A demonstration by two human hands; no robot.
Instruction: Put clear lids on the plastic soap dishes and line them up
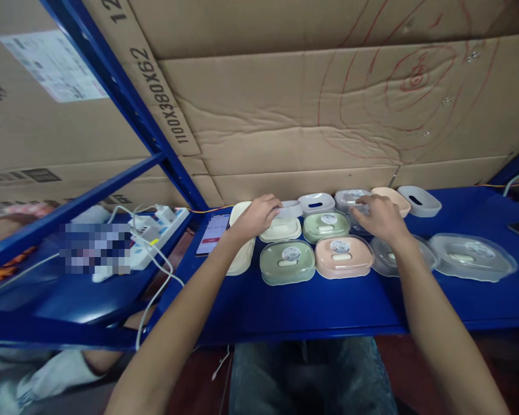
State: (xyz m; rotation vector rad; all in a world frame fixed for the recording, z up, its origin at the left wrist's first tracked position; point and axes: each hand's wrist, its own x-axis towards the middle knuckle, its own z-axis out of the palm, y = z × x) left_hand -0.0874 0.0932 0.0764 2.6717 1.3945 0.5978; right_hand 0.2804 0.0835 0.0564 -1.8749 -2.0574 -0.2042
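Left hand (256, 216) curls over the cream container (281, 229), fingers closed loosely on its far edge, just left of the green container (326, 226) on the blue shelf (311, 305). Right hand (378, 218) is spread flat, fingers resting on a clear lid (353, 198) behind and to the right of that green container. A pink container (343, 256) sits just in front of it, a phone (213, 233) well to its left.
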